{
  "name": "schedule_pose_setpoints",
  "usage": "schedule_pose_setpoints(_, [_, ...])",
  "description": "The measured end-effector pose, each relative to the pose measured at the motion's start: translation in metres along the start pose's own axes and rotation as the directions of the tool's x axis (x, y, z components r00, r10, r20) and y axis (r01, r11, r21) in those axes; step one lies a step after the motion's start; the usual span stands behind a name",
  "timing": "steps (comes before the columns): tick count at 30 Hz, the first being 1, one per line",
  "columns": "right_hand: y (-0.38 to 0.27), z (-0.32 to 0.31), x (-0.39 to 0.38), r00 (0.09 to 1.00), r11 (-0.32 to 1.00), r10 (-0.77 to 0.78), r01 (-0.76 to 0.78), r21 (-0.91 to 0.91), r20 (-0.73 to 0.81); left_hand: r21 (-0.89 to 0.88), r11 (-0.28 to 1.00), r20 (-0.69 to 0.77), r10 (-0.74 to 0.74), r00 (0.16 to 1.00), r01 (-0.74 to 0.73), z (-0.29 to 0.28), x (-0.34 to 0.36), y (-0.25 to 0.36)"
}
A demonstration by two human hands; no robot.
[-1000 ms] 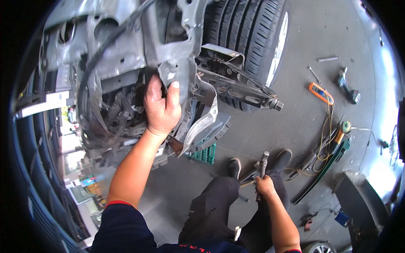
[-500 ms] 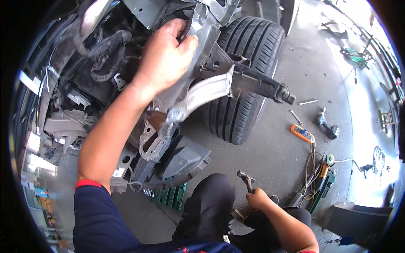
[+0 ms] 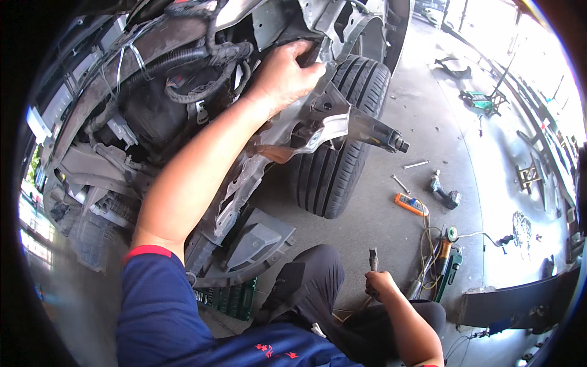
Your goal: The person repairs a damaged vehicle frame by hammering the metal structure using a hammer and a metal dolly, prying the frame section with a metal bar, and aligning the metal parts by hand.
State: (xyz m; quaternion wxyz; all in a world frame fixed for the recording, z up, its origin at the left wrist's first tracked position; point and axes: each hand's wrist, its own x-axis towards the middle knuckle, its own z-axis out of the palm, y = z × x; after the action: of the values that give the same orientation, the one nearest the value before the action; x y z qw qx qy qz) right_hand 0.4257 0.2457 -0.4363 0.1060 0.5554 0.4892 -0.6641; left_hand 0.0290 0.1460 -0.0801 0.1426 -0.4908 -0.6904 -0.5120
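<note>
My left hand (image 3: 286, 76) reaches up over a partly stripped car body. Its fingers are curled over the edge of a grey sheet-metal panel (image 3: 326, 56), and the fingertips are hidden behind it. Below and right of that hand a crumpled metal rail (image 3: 333, 127) has a dark bar (image 3: 378, 134) jutting out over the floor. Low at the right, above my knee, my right hand (image 3: 380, 285) is closed round a hammer (image 3: 373, 261), its head pointing up and away from the car.
A tyre (image 3: 330, 177) stands behind the bar. On the floor lie wrenches (image 3: 400, 183), a cordless power tool (image 3: 444, 191), an orange meter (image 3: 411, 203) and an angle grinder (image 3: 446, 248) with cables. A green tool case (image 3: 235, 300) sits below a loose grey plastic part (image 3: 260, 238).
My view has shifted, so the car and floor tools appear elsewhere. In my right hand the hammer has turned more upright. My left hand keeps its hold on the panel.
</note>
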Motion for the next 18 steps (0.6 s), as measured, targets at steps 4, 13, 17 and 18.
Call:
schedule_pose_setpoints(4, [0.031,-0.019,0.029,0.986,0.963,0.151,-0.164,0.213,0.075,-0.290,0.947,0.187,-0.085,0.979,0.138,-0.010,0.004,-0.009])
schedule_pose_setpoints(13, [0.075,-0.019,0.064,0.979,0.618,-0.045,-0.130,-0.775,-0.200,0.005,0.973,0.268,0.222,0.937,-0.231,-0.039,-0.001,-0.010])
schedule_pose_setpoints(17, [0.072,-0.012,0.077,0.994,0.511,-0.046,-0.061,-0.857,-0.099,0.349,0.914,0.324,0.089,0.942,-0.206,-0.046,-0.019,-0.014])
schedule_pose_setpoints(18, [0.074,-0.010,0.085,0.994,0.428,-0.098,-0.004,-0.904,-0.051,0.307,0.929,0.282,0.119,0.952,-0.207,-0.047,-0.021,-0.016])
